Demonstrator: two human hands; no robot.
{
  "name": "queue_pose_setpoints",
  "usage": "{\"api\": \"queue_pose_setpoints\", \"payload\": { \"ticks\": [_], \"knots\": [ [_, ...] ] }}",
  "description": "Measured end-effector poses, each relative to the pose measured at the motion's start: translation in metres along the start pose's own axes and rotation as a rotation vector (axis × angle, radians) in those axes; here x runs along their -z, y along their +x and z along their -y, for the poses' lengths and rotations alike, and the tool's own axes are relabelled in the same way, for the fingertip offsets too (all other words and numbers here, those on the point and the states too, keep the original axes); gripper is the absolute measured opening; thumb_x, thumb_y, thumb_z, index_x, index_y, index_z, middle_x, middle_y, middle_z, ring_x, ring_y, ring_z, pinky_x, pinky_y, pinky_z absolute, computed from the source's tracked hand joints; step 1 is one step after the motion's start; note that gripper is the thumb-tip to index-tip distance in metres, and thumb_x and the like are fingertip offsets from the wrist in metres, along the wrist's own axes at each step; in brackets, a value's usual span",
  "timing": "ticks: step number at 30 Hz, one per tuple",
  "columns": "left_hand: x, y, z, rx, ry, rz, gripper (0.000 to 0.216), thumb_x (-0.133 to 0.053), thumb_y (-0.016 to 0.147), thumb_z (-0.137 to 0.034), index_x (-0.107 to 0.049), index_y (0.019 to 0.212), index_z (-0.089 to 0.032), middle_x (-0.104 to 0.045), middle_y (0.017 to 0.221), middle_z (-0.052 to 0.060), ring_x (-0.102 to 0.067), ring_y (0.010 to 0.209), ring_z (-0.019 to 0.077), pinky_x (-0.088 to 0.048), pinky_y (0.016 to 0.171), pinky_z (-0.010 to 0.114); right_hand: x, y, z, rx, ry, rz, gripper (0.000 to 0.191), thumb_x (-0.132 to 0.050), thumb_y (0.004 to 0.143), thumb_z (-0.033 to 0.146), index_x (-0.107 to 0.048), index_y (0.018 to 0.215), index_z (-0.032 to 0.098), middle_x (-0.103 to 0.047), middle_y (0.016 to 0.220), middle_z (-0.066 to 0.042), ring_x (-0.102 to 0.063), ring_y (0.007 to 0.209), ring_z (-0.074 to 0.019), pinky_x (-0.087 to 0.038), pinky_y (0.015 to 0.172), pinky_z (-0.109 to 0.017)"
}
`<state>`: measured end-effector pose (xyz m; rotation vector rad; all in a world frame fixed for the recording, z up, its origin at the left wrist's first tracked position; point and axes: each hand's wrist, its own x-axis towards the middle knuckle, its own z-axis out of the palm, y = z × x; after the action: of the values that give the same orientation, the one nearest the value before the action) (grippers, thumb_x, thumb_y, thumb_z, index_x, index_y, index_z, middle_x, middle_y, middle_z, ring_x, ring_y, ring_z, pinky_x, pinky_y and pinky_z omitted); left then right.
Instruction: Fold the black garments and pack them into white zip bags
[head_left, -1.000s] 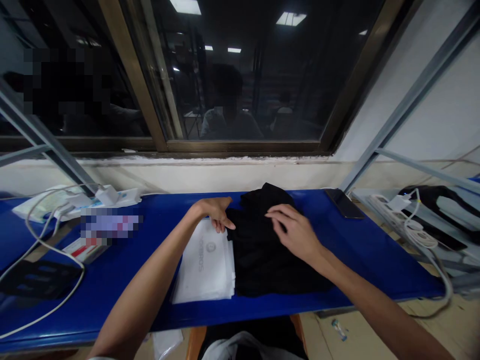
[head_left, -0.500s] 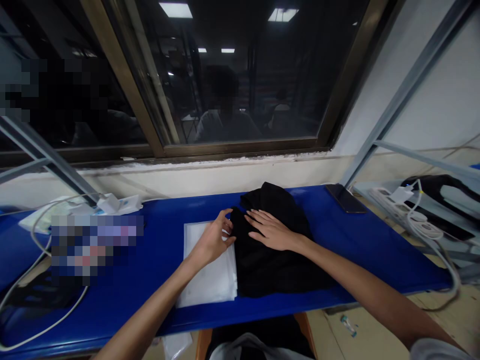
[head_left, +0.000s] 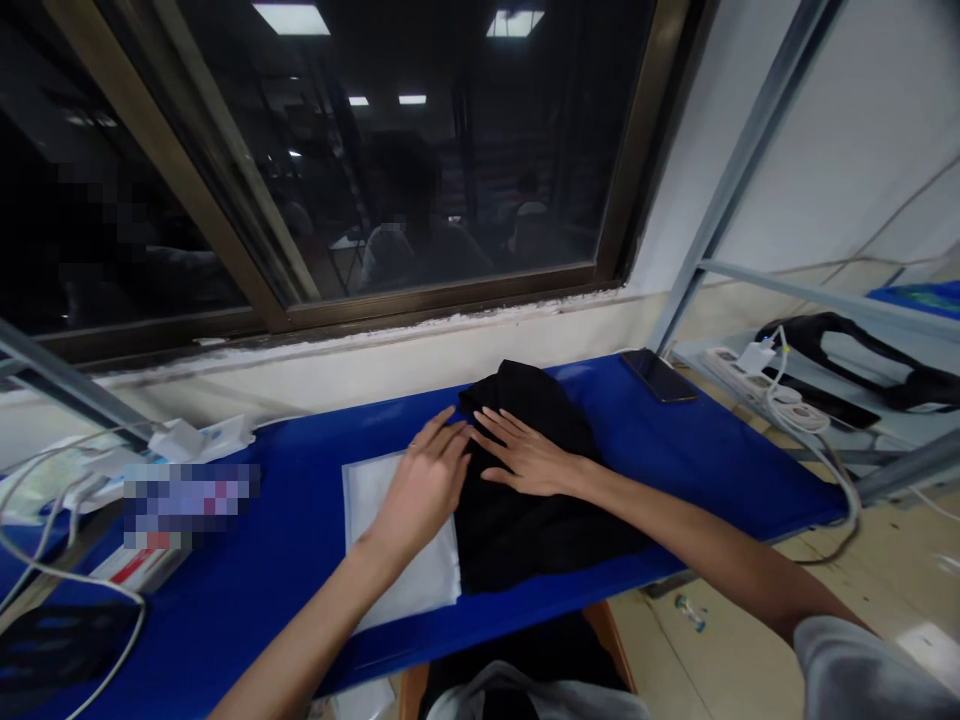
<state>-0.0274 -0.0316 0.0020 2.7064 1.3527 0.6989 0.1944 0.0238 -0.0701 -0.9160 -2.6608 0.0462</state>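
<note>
A black folded garment (head_left: 525, 520) lies on the blue table (head_left: 285, 520), its left part over a white plastic bag (head_left: 375, 500). My left hand (head_left: 424, 485) rests flat with fingers stretched out, across the bag and the garment's left edge. My right hand (head_left: 525, 455) lies flat and open on top of the garment, fingers spread and pointing left. The two hands almost touch at the fingertips. Neither hand holds anything.
A dark phone (head_left: 656, 375) lies at the table's far right corner. White power strips and cables (head_left: 780, 400) sit on a shelf to the right, and chargers with cords (head_left: 180, 440) lie at the left. Behind the table are a dark window and a metal frame.
My left hand has let go of the garment's edge and now lies flat. My right hand stays pressed on the cloth. The view has shifted left and down.
</note>
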Motion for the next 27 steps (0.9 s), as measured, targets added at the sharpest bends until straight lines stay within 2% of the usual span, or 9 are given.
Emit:
{"api": "queue_pose_setpoints", "payload": {
  "ticks": [3,5,7,11,14,17,19,22,27],
  "knots": [
    [-0.020,0.004,0.005,-0.156,0.035,0.277,0.050,-0.046,0.104,-0.031,-0.045,0.149,-0.008,-0.041,0.158,0.020,-0.024,0.154,0.0301,-0.023,0.124,0.052,0.010,-0.026,-0.008,-0.037,-0.055,-0.041,0.080,-0.044,0.100,0.060,-0.025,0.160,0.010,-0.021,0.166,-0.021,-0.012,0.157,-0.0305,-0.020,0.126,-0.056],
    [-0.024,0.001,0.013,-0.135,0.000,0.456,0.056,-0.043,0.105,-0.041,-0.041,0.152,-0.009,-0.036,0.160,0.020,-0.024,0.154,0.0299,-0.024,0.124,0.051,0.019,-0.054,-0.020,-0.087,-0.085,-0.044,0.077,-0.044,0.101,0.059,-0.024,0.161,0.015,-0.025,0.166,-0.017,-0.017,0.156,-0.0295,-0.022,0.126,-0.056],
    [-0.020,0.001,0.017,-0.079,-0.046,0.553,0.057,-0.035,0.107,-0.048,-0.046,0.150,-0.012,-0.038,0.160,0.018,-0.026,0.153,0.0302,-0.027,0.122,0.049,0.028,-0.083,-0.034,-0.153,-0.108,-0.033,0.072,-0.042,0.102,0.058,-0.026,0.161,0.020,-0.028,0.165,-0.014,-0.023,0.155,-0.0296,-0.023,0.125,-0.059],
    [-0.008,0.033,0.011,0.059,-0.058,0.496,0.050,-0.035,0.106,-0.048,-0.071,0.120,-0.017,-0.067,0.131,0.015,-0.056,0.132,0.0331,-0.042,0.109,0.045,0.044,-0.115,-0.059,-0.348,-0.125,-0.016,0.058,-0.040,0.104,0.053,-0.048,0.151,0.020,-0.048,0.155,-0.013,-0.043,0.145,-0.0325,-0.035,0.118,-0.061],
    [-0.018,0.073,0.010,0.069,-0.088,0.396,0.028,-0.051,0.100,-0.029,-0.072,0.114,-0.018,-0.070,0.121,0.013,-0.061,0.121,0.0306,-0.045,0.100,0.041,0.053,-0.106,-0.072,-0.411,-0.120,-0.077,0.048,-0.046,0.103,0.047,-0.063,0.137,0.019,-0.064,0.139,-0.014,-0.059,0.130,-0.0322,-0.045,0.111,-0.056],
    [-0.039,0.101,0.021,0.049,-0.157,0.455,0.026,-0.068,0.086,-0.020,-0.071,0.111,-0.017,-0.073,0.105,0.008,-0.066,0.103,0.0249,-0.049,0.086,0.032,0.058,-0.084,-0.083,-0.362,-0.049,-0.052,0.040,-0.056,0.098,0.044,-0.068,0.128,0.021,-0.070,0.123,-0.013,-0.064,0.119,-0.0299,-0.050,0.104,-0.051],
    [-0.049,0.109,0.030,0.043,-0.187,0.493,0.031,-0.075,0.079,-0.022,-0.070,0.109,-0.017,-0.071,0.094,0.006,-0.066,0.094,0.0228,-0.049,0.078,0.029,0.060,-0.072,-0.089,-0.360,0.008,0.022,0.038,-0.063,0.093,0.046,-0.070,0.120,0.019,-0.070,0.116,-0.013,-0.064,0.115,-0.0298,-0.053,0.099,-0.048],
    [-0.053,0.108,0.039,0.038,-0.229,0.502,0.032,-0.077,0.075,-0.023,-0.068,0.105,-0.017,-0.068,0.095,0.005,-0.063,0.092,0.0213,-0.048,0.077,0.029,0.067,-0.065,-0.094,-0.364,0.067,0.086,0.034,-0.066,0.089,0.047,-0.068,0.108,0.018,-0.070,0.107,-0.012,-0.065,0.108,-0.0296,-0.053,0.094,-0.045],
    [-0.045,0.104,0.036,-0.014,-0.334,0.490,0.028,-0.073,0.077,-0.020,-0.064,0.104,-0.017,-0.066,0.107,0.006,-0.063,0.094,0.0195,-0.049,0.080,0.029,0.080,-0.068,-0.086,-0.394,0.192,0.037,0.026,-0.063,0.090,0.043,-0.061,0.106,0.022,-0.071,0.103,-0.007,-0.068,0.103,-0.0282,-0.052,0.091,-0.045]
  ]
}}
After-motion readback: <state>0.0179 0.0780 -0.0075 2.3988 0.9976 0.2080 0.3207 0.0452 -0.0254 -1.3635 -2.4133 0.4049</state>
